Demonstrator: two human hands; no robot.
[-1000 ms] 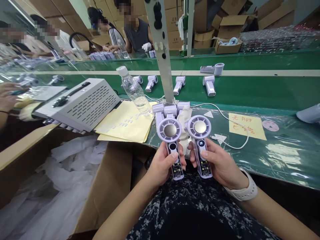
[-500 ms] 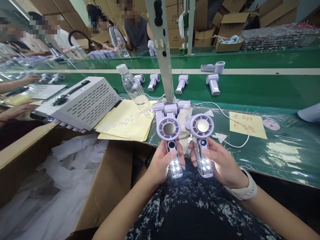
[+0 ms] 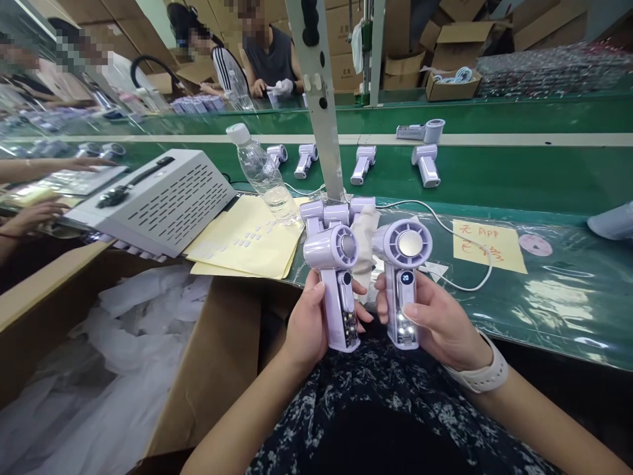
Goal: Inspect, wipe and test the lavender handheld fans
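L fan point(image 3: 335, 307) & R fan point(image 3: 405, 291) both in hand, side by side, apart, approx upright at near edge of green surface point(image 3: 558, 316).

L hand point(image 3: 305, 326): wrapped part-way round L fan's handle, thumb on its side, fingertips poking out past far side. L fan turned, lilac side showing, dark panel facing R.

R hand point(image 3: 448, 323): fingers point(image 3: 382, 307) closed round R fan's handle, thumb on front panel. R fan faces cam; display reads 20, small lights lit below. White watch point(image 3: 482, 376) on R wrist.

Behind L fan: 3 more fans point(image 3: 336, 214) bunched. White cloth point(image 3: 364, 244) btwn/behind the held pair. To L: yellow sheets point(image 3: 237, 231) w/ pale stickers, tilted bottle point(image 3: 270, 185), vented grey box point(image 3: 171, 204). To R: white cable point(image 3: 462, 285) running over yellow note point(image 3: 494, 245), red writing.

Lower L: carton point(image 3: 212, 376) w/ white wrap point(image 3: 133, 330).
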